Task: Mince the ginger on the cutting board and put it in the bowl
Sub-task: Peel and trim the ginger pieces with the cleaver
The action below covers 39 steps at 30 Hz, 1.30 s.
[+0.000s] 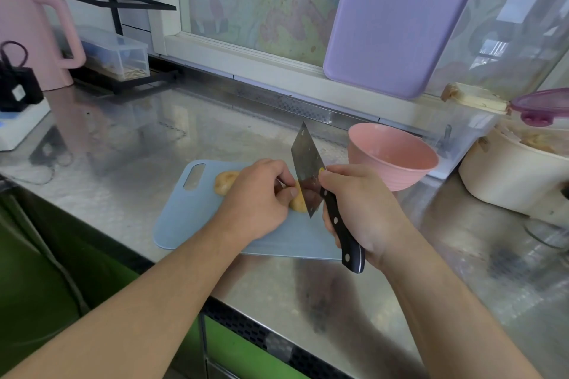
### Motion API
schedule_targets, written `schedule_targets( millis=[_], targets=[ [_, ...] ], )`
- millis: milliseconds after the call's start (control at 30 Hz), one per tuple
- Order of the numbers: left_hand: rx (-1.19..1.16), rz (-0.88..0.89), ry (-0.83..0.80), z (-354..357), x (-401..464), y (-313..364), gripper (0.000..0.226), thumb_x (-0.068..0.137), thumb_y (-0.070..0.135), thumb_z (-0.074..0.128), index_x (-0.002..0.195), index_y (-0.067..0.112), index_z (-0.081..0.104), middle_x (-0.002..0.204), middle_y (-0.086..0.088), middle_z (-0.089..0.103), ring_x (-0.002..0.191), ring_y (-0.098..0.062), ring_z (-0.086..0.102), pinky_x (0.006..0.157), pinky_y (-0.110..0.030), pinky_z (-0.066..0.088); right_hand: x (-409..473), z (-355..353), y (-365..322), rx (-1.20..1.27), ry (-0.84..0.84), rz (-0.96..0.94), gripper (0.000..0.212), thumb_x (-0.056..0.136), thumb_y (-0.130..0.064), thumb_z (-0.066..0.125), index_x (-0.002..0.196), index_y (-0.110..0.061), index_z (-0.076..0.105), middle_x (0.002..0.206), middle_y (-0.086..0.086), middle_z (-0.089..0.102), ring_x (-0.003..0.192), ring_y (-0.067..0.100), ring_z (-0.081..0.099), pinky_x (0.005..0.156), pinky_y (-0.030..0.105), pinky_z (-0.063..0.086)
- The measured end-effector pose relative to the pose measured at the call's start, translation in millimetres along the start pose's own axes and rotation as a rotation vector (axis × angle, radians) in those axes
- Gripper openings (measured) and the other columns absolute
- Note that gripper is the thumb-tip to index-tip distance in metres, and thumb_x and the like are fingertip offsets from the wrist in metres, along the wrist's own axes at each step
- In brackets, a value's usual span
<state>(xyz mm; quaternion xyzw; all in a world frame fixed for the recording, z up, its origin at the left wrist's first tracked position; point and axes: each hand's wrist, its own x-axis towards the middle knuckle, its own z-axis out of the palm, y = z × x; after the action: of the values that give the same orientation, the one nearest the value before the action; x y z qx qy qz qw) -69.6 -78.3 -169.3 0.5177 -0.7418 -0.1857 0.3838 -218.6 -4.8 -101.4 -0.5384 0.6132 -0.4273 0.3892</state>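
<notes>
A knob of ginger lies on the pale blue cutting board on the steel counter. My left hand curls over the ginger and holds it down, hiding its middle; one end shows at the left and a cut end by the blade. My right hand grips the black handle of a cleaver. Its blade stands upright with the edge down against the right end of the ginger. An empty pink bowl stands just beyond the board to the right.
A lilac board leans on the window behind. A cream pot and a clear tub crowd the right. At the left stand a pink kettle, a clear box and a black rack. The counter edge runs close below the board.
</notes>
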Motion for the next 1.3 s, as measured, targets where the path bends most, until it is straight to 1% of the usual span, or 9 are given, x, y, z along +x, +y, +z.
schedule_targets(
  millis=[100, 233, 367, 533, 633, 700, 900, 1067, 1300],
  targets=[
    [0.01, 0.006, 0.005, 1.1, 0.6, -0.5, 0.013, 0.091, 0.02, 0.075, 0.082, 0.026, 0.067, 0.086, 0.011, 0.061, 0.074, -0.004, 0.058, 0.063, -0.01, 0.039, -4.8, -0.8, -1.9, -0.038, 0.003, 0.013, 0.027, 0.099, -0.01, 0.047, 0.075, -0.004, 0.057, 0.05, 0.018, 0.047, 0.035, 0.021, 0.036, 0.041, 0.026, 0.034],
    [-0.017, 0.007, 0.012, 2.6, 3.0, -1.9, 0.015, 0.089, 0.017, 0.076, 0.08, 0.025, 0.068, 0.086, 0.01, 0.061, 0.073, -0.003, 0.059, 0.064, -0.009, 0.039, -10.0, 0.4, -4.9, -0.146, -0.005, 0.01, 0.032, 0.099, -0.011, 0.047, 0.07, -0.002, 0.058, 0.046, 0.016, 0.05, 0.035, 0.019, 0.037, 0.053, 0.034, 0.034],
    [-0.01, 0.009, 0.014, 1.1, 2.9, -2.7, 0.014, 0.087, 0.016, 0.077, 0.081, 0.024, 0.068, 0.087, 0.01, 0.061, 0.075, -0.004, 0.059, 0.065, -0.01, 0.04, -1.8, 6.3, -5.1, -0.206, -0.023, 0.029, 0.033, 0.096, -0.009, 0.047, 0.064, -0.008, 0.055, 0.045, 0.014, 0.05, 0.034, 0.018, 0.038, 0.049, 0.029, 0.033],
    [-0.027, 0.009, -0.001, 0.5, 0.6, -1.4, 0.014, 0.088, 0.015, 0.076, 0.08, 0.023, 0.067, 0.087, 0.01, 0.061, 0.074, -0.004, 0.059, 0.064, -0.012, 0.04, 15.1, 17.1, -0.7, -0.259, -0.027, 0.05, 0.026, 0.097, -0.011, 0.048, 0.073, -0.009, 0.059, 0.052, 0.011, 0.055, 0.04, 0.021, 0.047, 0.05, 0.028, 0.042],
    [-0.022, -0.001, -0.004, 0.2, -0.8, 0.7, 0.013, 0.089, 0.016, 0.076, 0.082, 0.023, 0.067, 0.087, 0.011, 0.059, 0.074, -0.002, 0.057, 0.065, -0.009, 0.039, 11.7, 13.8, 2.5, -0.18, -0.009, 0.034, 0.039, 0.096, -0.009, 0.047, 0.058, -0.011, 0.052, 0.044, 0.011, 0.05, 0.036, 0.019, 0.041, 0.048, 0.027, 0.033],
    [-0.026, -0.001, 0.002, -0.3, -0.8, 1.3, 0.012, 0.089, 0.015, 0.076, 0.083, 0.022, 0.068, 0.087, 0.01, 0.059, 0.074, -0.002, 0.057, 0.065, -0.006, 0.039, 8.3, 12.0, 5.1, -0.15, 0.013, 0.017, 0.043, 0.099, -0.01, 0.047, 0.056, -0.013, 0.048, 0.041, 0.008, 0.048, 0.037, 0.019, 0.041, 0.049, 0.028, 0.031],
    [-0.033, -0.021, 0.003, -1.0, 0.1, 1.6, 0.014, 0.09, 0.015, 0.075, 0.081, 0.023, 0.067, 0.088, 0.011, 0.059, 0.076, -0.003, 0.058, 0.066, -0.01, 0.041, 5.3, 3.2, 4.6, -0.092, 0.043, -0.021, 0.033, 0.101, -0.013, 0.047, 0.081, 0.013, 0.054, 0.045, 0.011, 0.049, 0.035, 0.018, 0.038, 0.047, 0.028, 0.031],
    [-0.032, -0.028, 0.008, -1.4, 0.6, 0.8, 0.015, 0.09, 0.015, 0.074, 0.08, 0.024, 0.067, 0.089, 0.01, 0.06, 0.078, -0.003, 0.059, 0.066, -0.009, 0.039, 3.4, 1.7, 0.4, -0.042, 0.048, -0.027, 0.034, 0.102, -0.014, 0.049, 0.07, -0.007, 0.055, 0.048, 0.017, 0.049, 0.036, 0.021, 0.036, 0.041, 0.027, 0.034],
    [-0.017, -0.021, 0.014, -0.7, 0.5, 0.4, 0.016, 0.09, 0.015, 0.075, 0.079, 0.023, 0.066, 0.087, 0.011, 0.059, 0.076, -0.002, 0.058, 0.065, -0.006, 0.039, 4.2, 4.0, 0.0, -0.018, 0.026, -0.011, 0.035, 0.102, -0.013, 0.048, 0.067, -0.009, 0.055, 0.046, 0.016, 0.047, 0.036, 0.021, 0.035, 0.041, 0.028, 0.034]
  ],
)
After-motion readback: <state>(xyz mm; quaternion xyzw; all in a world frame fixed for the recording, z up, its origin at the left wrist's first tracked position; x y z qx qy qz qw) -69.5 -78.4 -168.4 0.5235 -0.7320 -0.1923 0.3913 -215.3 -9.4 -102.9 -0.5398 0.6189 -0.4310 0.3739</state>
